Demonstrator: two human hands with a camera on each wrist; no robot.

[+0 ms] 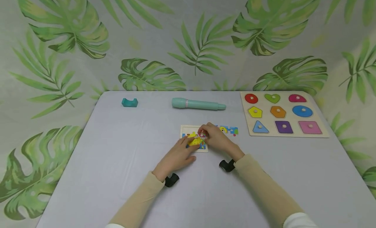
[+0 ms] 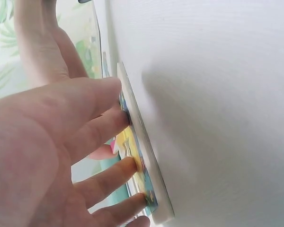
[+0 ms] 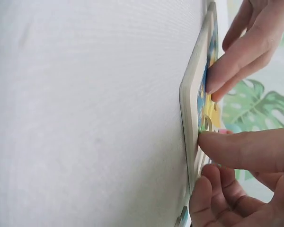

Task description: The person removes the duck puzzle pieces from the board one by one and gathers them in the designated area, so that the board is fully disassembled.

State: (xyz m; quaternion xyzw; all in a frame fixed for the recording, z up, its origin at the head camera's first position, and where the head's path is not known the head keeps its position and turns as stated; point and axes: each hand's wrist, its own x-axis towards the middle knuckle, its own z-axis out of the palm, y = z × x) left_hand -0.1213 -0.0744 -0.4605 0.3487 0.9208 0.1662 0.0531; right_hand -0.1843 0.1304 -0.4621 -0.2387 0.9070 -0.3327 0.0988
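A small jigsaw puzzle tray (image 1: 191, 129) with a pale wooden rim lies mid-table. Yellow and blue pieces fill its near part, while its far part shows bare. My left hand (image 1: 175, 155) spreads its fingers over the tray, and the fingertips (image 2: 130, 164) rest on the fitted pieces in the left wrist view. At the tray's right side, my right hand (image 1: 218, 139) pinches a puzzle piece with pink on it (image 3: 223, 131), mostly hidden by the fingers. The right thumb (image 3: 241, 150) lies close over the tray's edge. Loose puzzle pieces (image 1: 233, 130) lie just beyond the right hand.
Behind the tray lies a teal toy microphone-like stick (image 1: 202, 105). A teal notched block (image 1: 130, 103) sits at the back left. To the right is a wooden shape board (image 1: 289, 130) with several knobbed shapes. A leaf-print curtain (image 1: 202, 45) hangs behind the table.
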